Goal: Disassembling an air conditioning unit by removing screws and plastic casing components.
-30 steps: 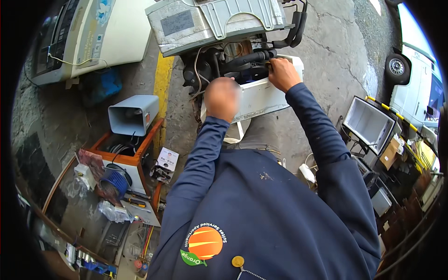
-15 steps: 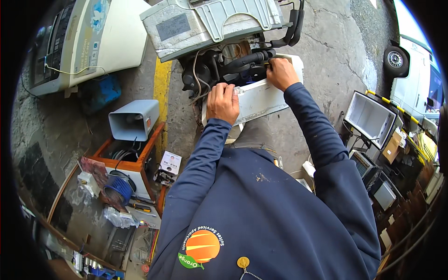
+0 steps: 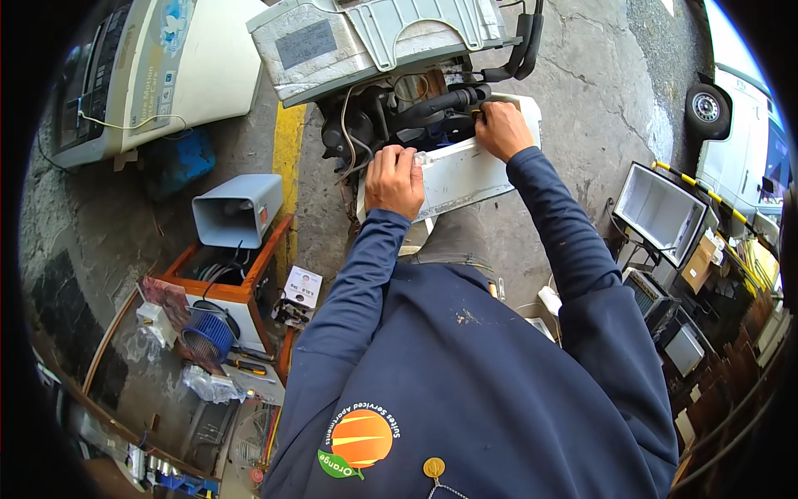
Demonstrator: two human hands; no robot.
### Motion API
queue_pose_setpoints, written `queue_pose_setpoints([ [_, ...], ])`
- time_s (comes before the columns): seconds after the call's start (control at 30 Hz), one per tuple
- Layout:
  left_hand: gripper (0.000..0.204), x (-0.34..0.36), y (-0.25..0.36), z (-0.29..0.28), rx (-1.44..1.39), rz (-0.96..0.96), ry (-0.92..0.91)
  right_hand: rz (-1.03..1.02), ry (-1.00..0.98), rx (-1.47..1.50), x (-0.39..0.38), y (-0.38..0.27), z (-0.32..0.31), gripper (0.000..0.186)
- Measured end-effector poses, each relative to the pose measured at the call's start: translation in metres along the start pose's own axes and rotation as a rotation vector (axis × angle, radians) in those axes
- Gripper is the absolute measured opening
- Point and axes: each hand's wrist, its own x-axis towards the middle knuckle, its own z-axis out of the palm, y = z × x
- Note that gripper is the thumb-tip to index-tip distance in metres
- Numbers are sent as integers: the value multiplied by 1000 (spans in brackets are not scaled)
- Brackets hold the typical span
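Note:
In front of me stands an opened appliance, its white metal casing point(image 3: 465, 179) low and close to my legs. My left hand point(image 3: 395, 183) is closed over the casing's near left edge, fingers curled over the rim. My right hand point(image 3: 504, 131) reaches inside at the right, its fingers closed beside a thick black hose point(image 3: 440, 106). What those fingers pinch is too small to make out. Dark motor-like parts point(image 3: 357, 133) and loose wires fill the opening. Above them sits a grey-white housing point(image 3: 324, 54) with a ribbed plastic top.
At left are a large cream appliance point(image 3: 208, 75), a grey horn loudspeaker point(image 3: 238, 209) on a wooden-framed stand, a blue fan wheel point(image 3: 208, 334) and a screwdriver point(image 3: 248, 366). A floodlight point(image 3: 661, 212) stands right, near a parked white vehicle point(image 3: 740, 125). A yellow line point(image 3: 288, 154) crosses the concrete.
Both hands keep nearly the same places. My left hand and the casing's left end have shifted very slightly left; the right hand's hold looks unchanged.

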Motion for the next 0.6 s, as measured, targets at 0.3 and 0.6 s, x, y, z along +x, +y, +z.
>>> queue_pose_setpoints([
  [0.3, 24, 0, 1, -1, 1, 0, 2, 36, -19, -32, 0, 3, 3, 22],
  [0.6, 23, 0, 0, 0, 3, 8, 11, 63, -44, -39, 0, 1, 3, 21],
])
